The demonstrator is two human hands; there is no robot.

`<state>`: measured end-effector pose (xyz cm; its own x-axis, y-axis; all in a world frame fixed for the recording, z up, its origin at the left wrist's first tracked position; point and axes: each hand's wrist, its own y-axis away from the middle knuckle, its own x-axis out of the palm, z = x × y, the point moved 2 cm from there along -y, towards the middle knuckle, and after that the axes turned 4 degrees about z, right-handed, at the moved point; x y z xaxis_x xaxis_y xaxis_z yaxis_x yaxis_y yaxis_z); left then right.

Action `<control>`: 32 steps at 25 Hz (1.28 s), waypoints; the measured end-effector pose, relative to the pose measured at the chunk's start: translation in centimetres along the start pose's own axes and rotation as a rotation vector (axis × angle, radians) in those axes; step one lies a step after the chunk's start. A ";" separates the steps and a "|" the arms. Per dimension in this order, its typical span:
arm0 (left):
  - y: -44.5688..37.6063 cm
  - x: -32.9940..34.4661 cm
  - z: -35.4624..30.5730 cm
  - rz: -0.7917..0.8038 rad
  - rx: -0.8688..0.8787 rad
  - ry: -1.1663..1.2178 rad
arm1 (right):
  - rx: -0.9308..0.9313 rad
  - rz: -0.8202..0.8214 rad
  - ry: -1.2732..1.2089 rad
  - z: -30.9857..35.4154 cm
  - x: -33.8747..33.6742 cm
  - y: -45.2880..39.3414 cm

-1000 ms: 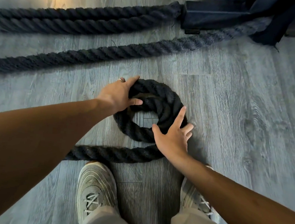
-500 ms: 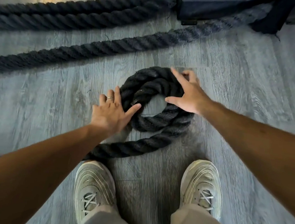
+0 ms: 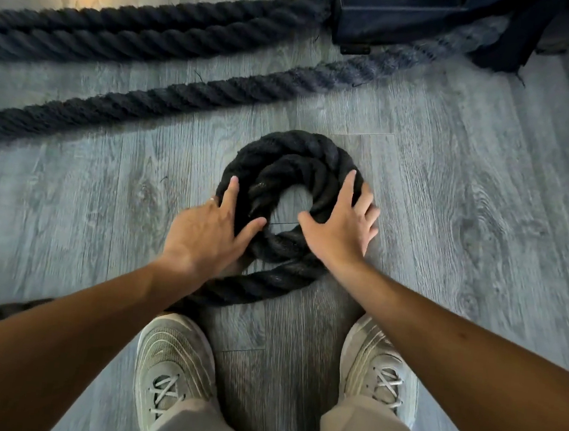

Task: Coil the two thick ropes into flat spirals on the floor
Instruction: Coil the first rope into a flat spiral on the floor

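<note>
A thick black rope is wound into a small flat coil [image 3: 295,151] on the grey wooden floor, with a hole in its middle. My left hand [image 3: 206,232] lies on the coil's left side, fingers spread and thumb reaching toward the hole. My right hand [image 3: 340,230] presses flat on the right side of the coil, fingers straight. The rope's loose tail [image 3: 256,286] runs from the coil's near side down to the left, passing under my left forearm. A second stretch of rope [image 3: 183,96] lies straight across the floor beyond the coil.
Another thick rope length [image 3: 147,35] lies at the top, ending at a dark metal anchor block [image 3: 397,15]. My two grey shoes [image 3: 173,367] [image 3: 376,367] stand just behind the coil. A black strap hangs at the top right [image 3: 512,39].
My right hand moved from the coil's far edge down to its right side. My left hand slid from the floor beside the coil onto its left side. The coil looks tighter.
</note>
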<state>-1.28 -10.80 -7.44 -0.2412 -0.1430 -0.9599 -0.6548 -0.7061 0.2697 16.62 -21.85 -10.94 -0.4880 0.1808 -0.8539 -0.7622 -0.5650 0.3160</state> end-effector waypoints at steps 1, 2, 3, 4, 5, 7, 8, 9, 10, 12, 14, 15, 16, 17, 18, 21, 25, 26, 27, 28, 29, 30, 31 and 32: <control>0.4 -0.4 0.4 -0.015 -0.011 0.045 | -0.070 0.040 0.029 0.1 -0.5 -1.2; 0.2 -0.9 0.9 -0.051 -0.020 0.090 | -0.152 0.094 0.053 0.4 -1.0 -2.4; -0.5 -1.4 1.3 -0.097 -0.027 0.124 | -0.244 0.163 0.075 0.9 -1.5 -3.5; -1.7 -1.8 1.8 -0.127 -0.033 0.139 | -0.341 0.241 0.100 1.7 -1.7 -4.5; -3.0 -2.1 2.3 -0.121 -0.032 0.148 | -0.436 0.313 0.139 2.7 -1.8 -5.4; -5.7 -2.5 3.2 0.019 -0.004 0.200 | -0.589 0.424 0.224 5.0 -1.5 -6.4; -6.8 -2.4 3.5 0.102 0.019 0.207 | -0.631 0.451 0.248 5.7 -1.4 -6.6; -7.6 -2.1 3.7 0.154 0.035 0.193 | -0.655 0.445 0.263 6.2 -1.4 -6.5; -8.1 -1.9 3.9 0.162 0.045 0.182 | -0.649 0.399 0.276 6.2 -1.3 -6.0; -8.6 -1.7 4.0 0.126 0.035 0.187 | -0.474 0.205 0.224 5.0 -0.6 -3.2; -8.7 -1.6 3.8 0.115 0.009 0.156 | -0.134 0.073 0.022 3.0 0.9 1.8; -8.6 -1.6 3.7 0.117 -0.001 0.145 | 0.000 0.069 -0.083 2.3 1.7 4.0; -8.5 -1.6 3.6 0.122 -0.005 0.145 | 0.077 0.097 -0.152 1.8 2.2 5.3; -8.5 -1.7 3.4 0.133 -0.006 0.153 | 0.091 0.137 -0.172 1.6 2.5 5.4; -8.4 -1.7 3.3 0.149 -0.020 0.172 | 0.061 0.178 -0.169 1.7 2.2 4.7; -7.1 -1.8 4.0 0.208 -0.204 0.334 | -0.110 0.321 -0.056 2.0 0.1 -0.2; -1.4 0.1 2.9 0.223 -0.373 0.506 | -0.426 0.621 0.139 2.9 -4.5 -6.8; -0.2 0.2 2.2 0.248 -0.385 0.510 | -0.480 0.655 0.142 3.0 -5.3 -7.3; 0.3 0.2 1.9 0.285 -0.402 0.470 | -0.502 0.648 0.111 3.0 -5.7 -7.4; -0.1 -0.2 2.1 0.320 -0.424 0.398 | -0.492 0.591 0.056 2.9 -5.7 -6.9; -1.3 -0.8 2.6 0.341 -0.441 0.318 | -0.447 0.487 -0.001 2.5 -5.4 -5.8; -2.7 -1.5 3.3 0.355 -0.439 0.266 | -0.363 0.353 -0.041 1.9 -4.8 -4.3; -4.2 -2.3 4.0 0.359 -0.417 0.250 | -0.245 0.218 -0.065 1.0 -4.0 -2.4; -5.6 -2.8 4.7 0.353 -0.386 0.259 | -0.112 0.114 -0.095 -0.2 -3.2 -0.1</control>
<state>-0.26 -3.22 -5.88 -0.1830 -0.5461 -0.8175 -0.2467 -0.7794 0.5759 18.34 -22.54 -8.34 -0.6109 0.1824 -0.7704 -0.6498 -0.6714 0.3563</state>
